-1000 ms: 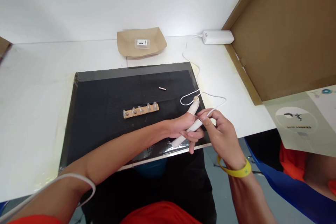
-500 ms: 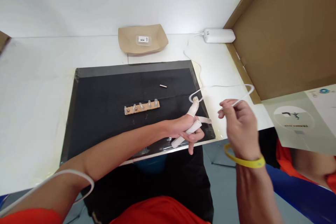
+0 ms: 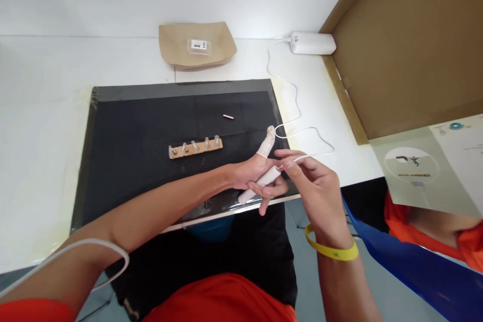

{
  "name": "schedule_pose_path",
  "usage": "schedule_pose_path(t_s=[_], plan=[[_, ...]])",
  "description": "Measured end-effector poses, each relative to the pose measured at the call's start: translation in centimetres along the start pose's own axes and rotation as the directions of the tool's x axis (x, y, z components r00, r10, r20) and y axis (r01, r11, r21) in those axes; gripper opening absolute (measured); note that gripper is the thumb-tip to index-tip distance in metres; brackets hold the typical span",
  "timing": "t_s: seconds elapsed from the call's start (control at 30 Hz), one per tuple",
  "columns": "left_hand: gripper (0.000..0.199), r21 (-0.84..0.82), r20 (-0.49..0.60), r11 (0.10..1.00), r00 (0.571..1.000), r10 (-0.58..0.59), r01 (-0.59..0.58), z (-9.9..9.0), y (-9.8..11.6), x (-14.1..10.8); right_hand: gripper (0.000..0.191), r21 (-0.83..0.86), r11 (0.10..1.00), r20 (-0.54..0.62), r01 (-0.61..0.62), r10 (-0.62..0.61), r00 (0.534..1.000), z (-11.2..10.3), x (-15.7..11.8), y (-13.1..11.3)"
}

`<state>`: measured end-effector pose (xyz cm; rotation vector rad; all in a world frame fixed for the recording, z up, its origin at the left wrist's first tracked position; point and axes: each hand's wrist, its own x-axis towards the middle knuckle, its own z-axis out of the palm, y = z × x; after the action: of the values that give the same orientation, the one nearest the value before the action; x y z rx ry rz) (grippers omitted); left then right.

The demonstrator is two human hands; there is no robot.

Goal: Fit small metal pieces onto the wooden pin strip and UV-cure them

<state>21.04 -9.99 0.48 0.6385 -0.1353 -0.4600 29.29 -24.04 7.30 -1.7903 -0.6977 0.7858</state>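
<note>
My left hand (image 3: pixel 260 176) is closed around a slim white stick-like device (image 3: pixel 268 176) and holds it at a slant near the mat's front right corner. Pale covers wrap its thumb, which points up and away. My right hand (image 3: pixel 315 181) pinches the end of a thin white cable (image 3: pixel 315 154), with a small reddish tip at the device's upper end. Whether the tip is inside the device I cannot tell. On the black mat (image 3: pixel 128 161) lie a tan strip (image 3: pixel 196 148) bearing several clear tube-like pieces and a short pale stick (image 3: pixel 228 116).
A brown paper tray (image 3: pixel 169 43) with a labelled clear box (image 3: pixel 199 46) stands at the back. A white power block (image 3: pixel 313 43) feeds the cable. A cardboard panel (image 3: pixel 411 40) and a printed sheet (image 3: pixel 407 166) flank the right side, with another person's arm beneath.
My right hand has moved left with the cable end, up to the white device in my left hand. The left hand keeps its grip. The whole view has shifted slightly.
</note>
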Motion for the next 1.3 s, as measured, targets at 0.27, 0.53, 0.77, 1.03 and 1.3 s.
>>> schedule_pose_path(t_s=[0.27,0.53,0.77,1.03,1.3], plan=[[0.086,0.029,-0.052,0.999,0.998,-0.017,0.019,0.5,-0.3,0.3,0.023,-0.101,0.995,-0.001,0.016,-0.016,1.000,-0.6,-0.1,0.6],[0.044,-0.084,-0.033,0.996,0.999,-0.027,0.024,-0.2,-0.8,0.4,0.024,-0.061,0.998,0.186,0.004,0.007,0.983,-1.5,1.6,0.6],[0.058,-0.112,-0.024,0.991,0.997,-0.080,0.077,-0.3,-0.5,0.4,0.031,-0.068,0.996,0.273,-0.050,0.067,0.960,-1.4,2.5,-0.3],[0.057,-0.087,0.021,0.994,0.997,-0.069,0.071,-0.2,0.1,0.5,0.038,-0.078,0.987,0.394,-0.142,0.161,0.905,-1.8,2.4,-1.4],[0.051,-0.077,0.002,0.996,0.999,-0.040,0.040,0.0,-0.2,0.6,0.038,-0.047,0.989,0.463,-0.142,0.148,0.874,-1.8,2.1,-2.1]])
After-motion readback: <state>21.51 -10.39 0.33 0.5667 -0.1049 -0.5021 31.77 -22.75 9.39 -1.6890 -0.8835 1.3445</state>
